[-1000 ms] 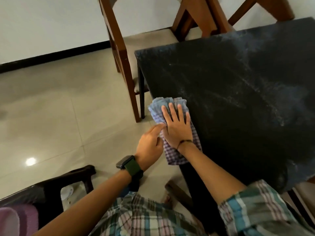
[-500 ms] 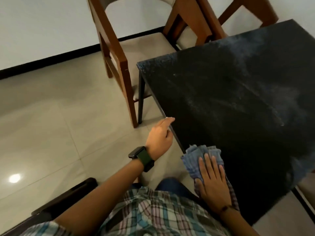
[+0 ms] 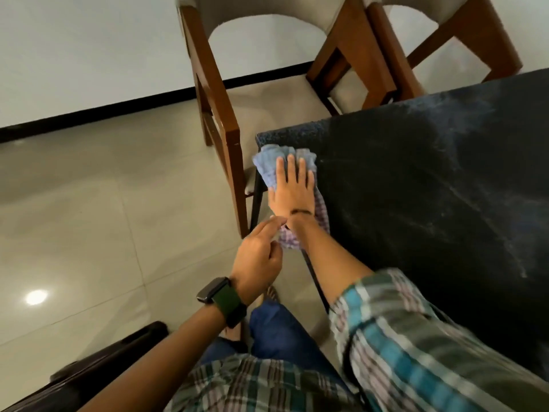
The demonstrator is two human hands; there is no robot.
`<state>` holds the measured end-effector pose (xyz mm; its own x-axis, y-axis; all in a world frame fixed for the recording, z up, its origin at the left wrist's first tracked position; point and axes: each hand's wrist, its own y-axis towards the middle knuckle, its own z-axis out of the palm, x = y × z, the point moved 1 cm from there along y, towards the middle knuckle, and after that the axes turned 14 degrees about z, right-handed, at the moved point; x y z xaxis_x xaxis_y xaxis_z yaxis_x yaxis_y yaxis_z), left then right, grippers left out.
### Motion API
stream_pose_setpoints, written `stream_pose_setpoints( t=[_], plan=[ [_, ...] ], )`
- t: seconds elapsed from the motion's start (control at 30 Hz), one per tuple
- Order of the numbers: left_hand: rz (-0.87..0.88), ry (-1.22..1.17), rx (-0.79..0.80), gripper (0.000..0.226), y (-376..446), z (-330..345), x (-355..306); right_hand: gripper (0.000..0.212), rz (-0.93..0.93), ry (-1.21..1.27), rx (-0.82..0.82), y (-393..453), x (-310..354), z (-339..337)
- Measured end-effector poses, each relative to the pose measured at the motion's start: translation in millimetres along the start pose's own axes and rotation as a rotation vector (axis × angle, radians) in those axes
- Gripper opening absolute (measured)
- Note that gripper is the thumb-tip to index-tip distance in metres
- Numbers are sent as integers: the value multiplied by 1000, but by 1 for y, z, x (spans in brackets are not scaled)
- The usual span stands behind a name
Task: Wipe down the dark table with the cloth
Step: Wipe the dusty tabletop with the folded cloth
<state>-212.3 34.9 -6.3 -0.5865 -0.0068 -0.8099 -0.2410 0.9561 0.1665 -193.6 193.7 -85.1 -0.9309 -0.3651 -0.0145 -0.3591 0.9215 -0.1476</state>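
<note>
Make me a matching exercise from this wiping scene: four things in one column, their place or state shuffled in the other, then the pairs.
Things:
1. right hand
2. left hand
3. cloth
4. wooden chair

Places or states:
A. stands on the floor beside the table's corner
B. lies bunched on the table edge near the corner
C. pressed flat on the cloth, fingers straight
D. held off the table's edge, gripping nothing

Pairs: 1-C, 2-D, 3-B, 4-A

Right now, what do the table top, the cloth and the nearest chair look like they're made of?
Table top: dark speckled slab, probably stone or a laminate copy, dull under pale dusty streaks. Cloth: soft woven cotton-like fabric, blue with a checked part, bunched in folds. Chair: reddish-brown wood frame with faint sheen, beige padded seat.
</note>
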Motion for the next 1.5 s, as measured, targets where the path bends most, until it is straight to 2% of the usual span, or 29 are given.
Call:
stream_pose_setpoints(
  t=[0.07,0.17,0.3,0.4,0.53,0.67,0.9,1.07,1.23,1.37,1.5],
  plan=[
    [36,42,-14,49,10,-5,-1,71,-25,24,8,33,22,-5],
    [61,66,-21,46,25,-12,-1,70,-66,4,24,31,19,-8],
    [46,30,11,43,45,-6,2,62,-81,44,21,-63,-36,-3],
    [-24,-5,49,43,55,3,5,68,-42,-9,-6,-142,-84,16],
    [-60,-44,82,44,60,11,9,70,-49,-41,13,-160,-103,26],
    [-113,-6,39,42,79,9,17,69,-112,-3,25,-91,-69,15],
    [-86,118,-18,47,125,-7,30,65,-217,38,67,81,17,-11],
    [-72,153,-33,47,156,-9,20,63,-210,79,129,137,49,-27],
    [-48,202,-26,42,174,-8,17,62,-235,126,135,74,5,-19],
    [-102,150,51,43,181,2,19,62,-78,192,110,-18,-52,1],
    [-69,102,127,45,190,11,23,61,14,183,114,-106,-105,16]
  ],
)
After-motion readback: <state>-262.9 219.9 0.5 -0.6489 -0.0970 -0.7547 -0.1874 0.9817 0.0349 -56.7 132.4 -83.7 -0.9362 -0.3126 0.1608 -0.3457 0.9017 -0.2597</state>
